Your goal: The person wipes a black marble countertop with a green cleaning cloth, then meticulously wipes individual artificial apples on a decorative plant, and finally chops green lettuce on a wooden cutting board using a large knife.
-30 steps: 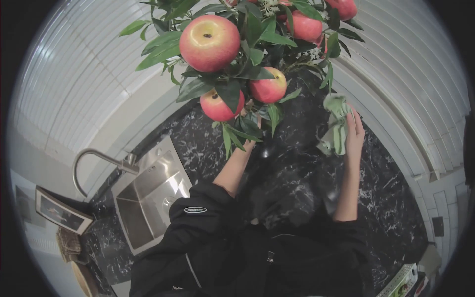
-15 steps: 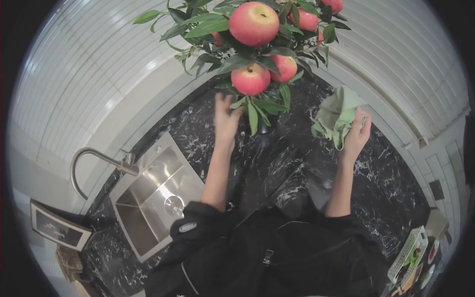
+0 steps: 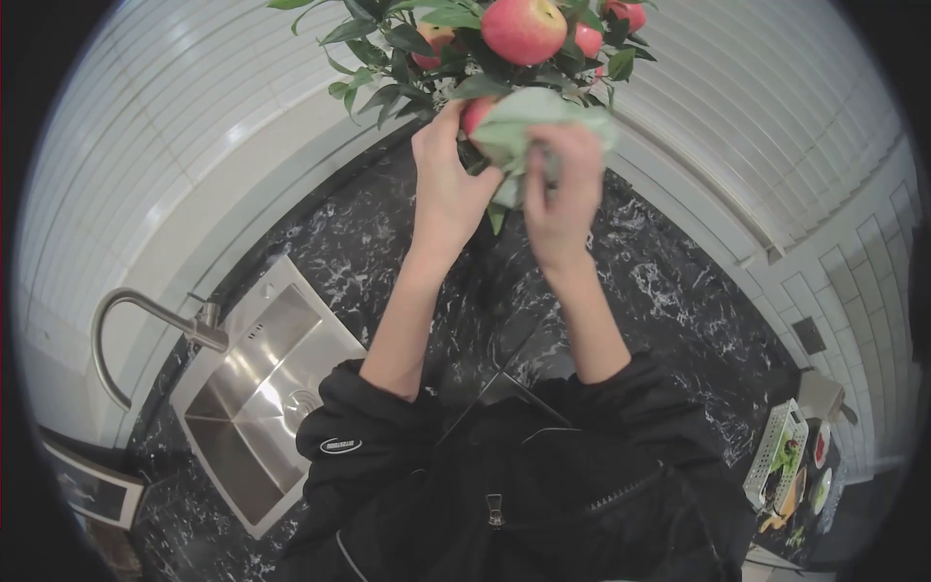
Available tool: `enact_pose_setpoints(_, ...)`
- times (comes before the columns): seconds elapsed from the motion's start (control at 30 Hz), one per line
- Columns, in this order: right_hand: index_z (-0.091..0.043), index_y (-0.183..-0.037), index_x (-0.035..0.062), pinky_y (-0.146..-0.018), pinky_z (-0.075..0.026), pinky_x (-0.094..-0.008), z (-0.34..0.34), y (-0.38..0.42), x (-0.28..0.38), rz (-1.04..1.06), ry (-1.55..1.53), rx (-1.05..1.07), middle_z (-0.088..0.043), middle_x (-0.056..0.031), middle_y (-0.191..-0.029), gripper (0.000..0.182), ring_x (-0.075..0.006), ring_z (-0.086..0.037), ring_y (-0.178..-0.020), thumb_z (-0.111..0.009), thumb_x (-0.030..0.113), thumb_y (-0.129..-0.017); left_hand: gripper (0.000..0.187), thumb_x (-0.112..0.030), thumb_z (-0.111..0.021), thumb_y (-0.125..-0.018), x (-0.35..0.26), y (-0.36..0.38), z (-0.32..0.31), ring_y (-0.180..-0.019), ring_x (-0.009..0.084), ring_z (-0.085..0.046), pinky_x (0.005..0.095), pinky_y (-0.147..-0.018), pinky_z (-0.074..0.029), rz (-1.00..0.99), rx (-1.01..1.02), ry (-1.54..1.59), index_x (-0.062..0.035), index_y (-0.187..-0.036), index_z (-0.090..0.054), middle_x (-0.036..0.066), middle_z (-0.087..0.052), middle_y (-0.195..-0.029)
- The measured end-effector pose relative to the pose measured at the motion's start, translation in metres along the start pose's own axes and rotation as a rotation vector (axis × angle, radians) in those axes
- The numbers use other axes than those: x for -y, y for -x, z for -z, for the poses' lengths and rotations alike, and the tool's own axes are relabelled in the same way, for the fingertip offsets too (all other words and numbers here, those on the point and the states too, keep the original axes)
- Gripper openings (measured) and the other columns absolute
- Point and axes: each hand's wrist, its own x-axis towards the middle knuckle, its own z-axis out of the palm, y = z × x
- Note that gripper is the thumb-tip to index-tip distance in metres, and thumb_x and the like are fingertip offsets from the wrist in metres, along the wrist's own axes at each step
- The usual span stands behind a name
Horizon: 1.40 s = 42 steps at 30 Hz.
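Observation:
A leafy arrangement of red apples stands at the back of the counter. My right hand grips a pale green cloth, blurred by motion, which lies over the front of the arrangement and hides much of a lower apple. On that apple's left side is my left hand, its fingers and thumb curved round it; the fingertips are partly hidden. Below the cloth a green leaf sticks out.
To the left, a steel sink is set into the black marbled counter, with a curved faucet behind it. A framed picture stands lower left. At the right is a white basket with vegetables.
My right hand has brought the cloth leftward onto the lower apples. My left hand has moved up and closed in against an apple. The view has shifted slightly.

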Motion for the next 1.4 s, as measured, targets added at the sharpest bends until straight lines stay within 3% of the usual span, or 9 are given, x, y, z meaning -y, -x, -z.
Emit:
enact_pose_setpoints(0.2,-0.052,-0.102,0.0020,-0.078,-0.040,-0.0297,0.022,0.013,-0.011,-0.478,0.119,0.010,-0.051,-0.0091,-0.098,0.017,-0.0194,-0.050,-0.091,-0.048,0.009,-0.087,0.069,-0.027,-0.078,-0.066,-0.001,-0.001,0.005,-0.112,0.0248,-0.035,0.0343,-0.096,-0.035,0.045,-0.022,-0.025,-0.0054,-0.123,-0.045,0.012,-0.048,-0.116)
enact_pose_setpoints(0.4,-0.057,-0.094,0.0043,-0.074,-0.042,-0.0308,0.007,0.008,0.011,-0.031,0.044,0.126,-0.050,-0.0105,-0.091,0.015,-0.0225,-0.052,-0.083,-0.049,-0.004,-0.085,0.047,-0.020,-0.061,-0.077,0.010,0.003,-0.008,-0.097,0.0266,-0.041,0.0330,-0.088,-0.036,-0.167,-0.134,-0.120,-0.0063,-0.120,-0.049,0.006,-0.054,-0.114)
enact_pose_setpoints(0.6,-0.058,-0.094,0.0064,-0.076,-0.043,-0.0316,0.041,0.030,-0.032,-0.808,0.261,0.249,-0.049,-0.0093,-0.096,0.018,-0.0185,-0.049,-0.088,-0.046,0.009,-0.082,0.070,-0.031,-0.078,-0.065,-0.001,0.003,0.007,-0.113,0.0223,-0.035,0.0329,-0.096,-0.035,0.018,-0.066,-0.089,-0.0089,-0.123,-0.046,0.010,-0.048,-0.113)
enact_pose_setpoints(0.7,-0.060,-0.099,0.0085,-0.078,-0.039,-0.0314,0.058,0.016,-0.045,-0.894,0.259,0.172,-0.052,-0.0086,-0.099,0.025,-0.0174,-0.049,-0.091,-0.043,0.019,-0.084,0.070,-0.026,-0.076,-0.068,-0.014,0.007,0.000,-0.111,0.0263,-0.033,0.0379,-0.097,-0.031,-0.066,-0.146,-0.222,-0.0091,-0.126,-0.041,0.009,-0.046,-0.119)
enact_pose_setpoints(0.8,-0.058,-0.100,0.0063,-0.050,-0.028,-0.0239,0.049,0.008,-0.069,-0.534,0.225,-0.102,-0.056,-0.0061,-0.097,0.020,-0.0085,-0.036,-0.056,-0.044,0.014,-0.088,0.028,-0.022,-0.065,-0.078,-0.042,0.007,-0.015,-0.087,0.0228,-0.051,0.0327,-0.077,-0.036,-0.523,-0.366,-0.186,-0.0084,-0.099,-0.052,0.005,-0.055,-0.095)
enact_pose_setpoints(0.9,-0.061,-0.095,0.0071,-0.067,-0.038,-0.0274,0.026,0.000,-0.069,-0.232,0.146,-0.171,-0.060,-0.0056,-0.091,0.015,-0.0176,-0.049,-0.074,-0.049,0.007,-0.086,0.023,-0.018,-0.059,-0.083,-0.050,0.022,-0.038,-0.087,0.0210,-0.058,0.0312,-0.076,-0.043,-0.551,-0.204,-0.280,-0.0077,-0.103,-0.058,0.004,-0.061,-0.100)
enact_pose_setpoints(1.0,-0.063,-0.100,0.0142,-0.060,-0.041,-0.0256,0.003,0.016,-0.077,-0.235,0.017,0.041,-0.047,-0.0042,-0.086,0.019,-0.0161,-0.049,-0.073,-0.054,0.007,-0.085,0.028,-0.008,-0.051,-0.086,-0.037,0.025,-0.052,-0.099,0.0238,-0.057,0.0336,-0.085,-0.046,-0.502,-0.086,-0.378,0.0005,-0.112,-0.055,0.012,-0.059,-0.110)
enact_pose_setpoints(1.2,-0.057,-0.099,0.0052,-0.084,-0.039,-0.0315,-0.005,0.046,-0.099,-0.728,-0.151,-0.129,-0.056,-0.0077,-0.098,0.018,-0.0211,-0.052,-0.094,-0.046,0.010,-0.086,0.034,-0.004,-0.048,-0.088,-0.044,0.034,-0.044,-0.111,0.0211,-0.053,0.0287,-0.092,-0.044,-0.350,-0.035,-0.465,0.0011,-0.122,-0.050,0.011,-0.055,-0.120)
enact_pose_setpoints(1.4,-0.060,-0.100,0.0083,-0.074,-0.040,-0.0280,-0.004,0.025,-0.079,-0.439,-0.166,-0.098,-0.054,-0.0064,-0.090,0.016,-0.0183,-0.049,-0.083,-0.050,0.011,-0.088,0.031,0.000,-0.052,-0.083,-0.029,0.025,-0.041,-0.086,0.0179,-0.046,0.0236,-0.063,-0.038,-0.483,-0.349,-0.426,-0.0056,-0.112,-0.060,0.007,-0.051,-0.110)
